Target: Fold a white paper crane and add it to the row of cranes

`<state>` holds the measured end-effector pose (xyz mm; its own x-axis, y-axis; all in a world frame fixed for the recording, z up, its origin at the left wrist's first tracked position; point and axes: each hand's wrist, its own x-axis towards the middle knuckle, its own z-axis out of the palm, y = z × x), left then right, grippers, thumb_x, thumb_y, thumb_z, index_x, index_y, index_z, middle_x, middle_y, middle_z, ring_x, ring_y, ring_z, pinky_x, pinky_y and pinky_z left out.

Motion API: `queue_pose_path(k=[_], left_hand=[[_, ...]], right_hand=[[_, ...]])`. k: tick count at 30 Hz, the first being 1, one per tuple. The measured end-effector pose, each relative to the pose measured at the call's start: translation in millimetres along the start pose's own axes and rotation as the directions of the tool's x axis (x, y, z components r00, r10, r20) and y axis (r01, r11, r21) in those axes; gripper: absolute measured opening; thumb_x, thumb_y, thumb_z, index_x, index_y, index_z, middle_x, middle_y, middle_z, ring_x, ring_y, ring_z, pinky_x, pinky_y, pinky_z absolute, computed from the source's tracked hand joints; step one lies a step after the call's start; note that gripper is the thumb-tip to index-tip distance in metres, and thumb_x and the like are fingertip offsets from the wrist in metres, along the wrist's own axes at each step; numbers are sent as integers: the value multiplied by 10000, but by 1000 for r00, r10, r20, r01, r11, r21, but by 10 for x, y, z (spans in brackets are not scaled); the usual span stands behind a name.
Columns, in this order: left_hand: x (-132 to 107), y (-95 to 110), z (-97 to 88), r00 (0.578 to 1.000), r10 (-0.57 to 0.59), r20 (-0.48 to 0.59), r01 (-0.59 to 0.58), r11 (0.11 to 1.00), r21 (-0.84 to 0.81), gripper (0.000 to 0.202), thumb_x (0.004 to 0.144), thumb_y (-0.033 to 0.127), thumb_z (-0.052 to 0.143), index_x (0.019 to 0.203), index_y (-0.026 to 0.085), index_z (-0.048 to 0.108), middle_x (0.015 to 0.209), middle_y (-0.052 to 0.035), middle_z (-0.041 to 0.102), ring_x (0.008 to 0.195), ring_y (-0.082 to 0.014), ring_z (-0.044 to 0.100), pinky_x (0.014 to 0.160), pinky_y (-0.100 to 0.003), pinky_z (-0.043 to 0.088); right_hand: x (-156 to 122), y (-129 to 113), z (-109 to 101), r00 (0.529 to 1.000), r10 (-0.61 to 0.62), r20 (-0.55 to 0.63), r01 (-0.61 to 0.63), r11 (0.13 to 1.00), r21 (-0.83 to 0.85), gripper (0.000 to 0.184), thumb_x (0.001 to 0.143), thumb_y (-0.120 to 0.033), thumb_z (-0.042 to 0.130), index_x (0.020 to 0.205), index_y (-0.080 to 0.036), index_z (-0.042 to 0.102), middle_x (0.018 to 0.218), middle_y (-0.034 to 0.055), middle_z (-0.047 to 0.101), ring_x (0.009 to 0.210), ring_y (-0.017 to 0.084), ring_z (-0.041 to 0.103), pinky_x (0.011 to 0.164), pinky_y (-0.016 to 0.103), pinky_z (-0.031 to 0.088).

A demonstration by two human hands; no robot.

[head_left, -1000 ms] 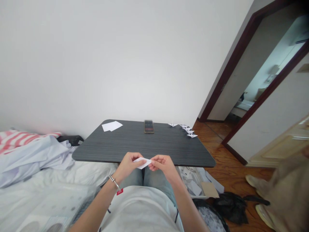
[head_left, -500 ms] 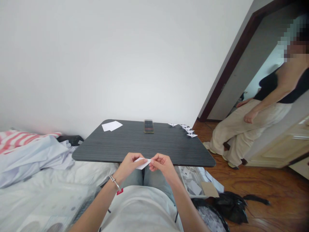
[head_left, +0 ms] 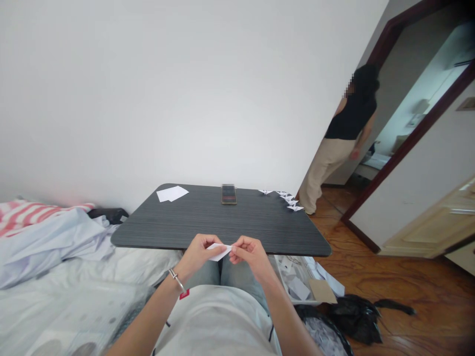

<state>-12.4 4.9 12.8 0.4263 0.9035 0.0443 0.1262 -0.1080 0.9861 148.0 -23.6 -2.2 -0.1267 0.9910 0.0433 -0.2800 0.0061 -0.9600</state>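
Observation:
A small folded piece of white paper (head_left: 216, 253) is held between my two hands, just off the table's near edge and above my lap. My left hand (head_left: 199, 251) pinches its left part between thumb and fingers. At the paper's narrow right end, my right hand (head_left: 248, 251) closes thumb and fingertips on it. Several white folded paper cranes (head_left: 293, 202) stand at the table's far right corner. Flat white paper sheets (head_left: 172, 193) overlap at the far left. A phone (head_left: 229, 194) is at the back middle of the table.
The dark table (head_left: 185, 222) stands against a white wall. Clothes (head_left: 59, 235) lie on the bed at left. To the right of my legs are a white box (head_left: 297, 282) with papers and a black bag (head_left: 356, 319). A person (head_left: 343, 128) is at the doorway.
The person at right has walked away, further into the doorway. My hands and the folded paper have hardly moved.

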Motion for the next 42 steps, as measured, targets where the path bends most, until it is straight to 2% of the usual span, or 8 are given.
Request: queue_pose_path(k=[10, 15, 23, 35, 42], left_hand=[[5, 26, 4, 1000, 24, -10, -24, 1000, -2, 212, 638, 286, 632, 561, 92, 591, 490, 26, 501, 476, -68, 390, 467, -182, 274], [8, 45, 7, 999, 27, -21, -27, 1000, -1, 221, 639, 295, 626, 558, 94, 583, 477, 37, 487, 461, -64, 385, 461, -180, 272], [17, -8, -1, 997, 73, -23, -71, 992, 106, 236, 664, 314, 604, 585, 92, 596, 497, 27, 511, 476, -74, 408, 473, -183, 292], [21, -13, -9, 999, 43, 0, -43, 994, 104, 232, 660, 306, 607, 579, 89, 593, 496, 27, 504, 477, -69, 400, 458, -174, 280], [17, 39, -21, 999, 28, -15, -27, 997, 66, 226, 646, 302, 615, 556, 97, 584, 476, 39, 487, 461, -64, 387, 448, -173, 269]], right_hand=[[4, 5, 7, 1000, -9, -6, 9, 999, 52, 149, 617, -254, 679, 597, -133, 592, 533, 6, 638, 439, 88, 571, 454, 184, 468], [-1, -1, -5, 1000, -3, 25, 1, 997, 82, 181, 666, -300, 639, 640, -125, 599, 567, 15, 640, 454, 89, 580, 458, 183, 473], [21, 58, 50, 999, -14, -48, 13, 1000, -19, 224, 613, -327, 684, 593, -127, 586, 497, 1, 622, 407, 90, 557, 417, 185, 461], [-3, 15, 33, 999, -39, 11, 39, 999, -23, 207, 648, -319, 658, 602, -126, 598, 520, 10, 631, 433, 94, 567, 452, 197, 471], [12, 18, 2, 997, -56, 55, 58, 998, -27, 258, 709, -377, 585, 653, -127, 606, 552, 14, 627, 467, 101, 588, 459, 197, 483]])
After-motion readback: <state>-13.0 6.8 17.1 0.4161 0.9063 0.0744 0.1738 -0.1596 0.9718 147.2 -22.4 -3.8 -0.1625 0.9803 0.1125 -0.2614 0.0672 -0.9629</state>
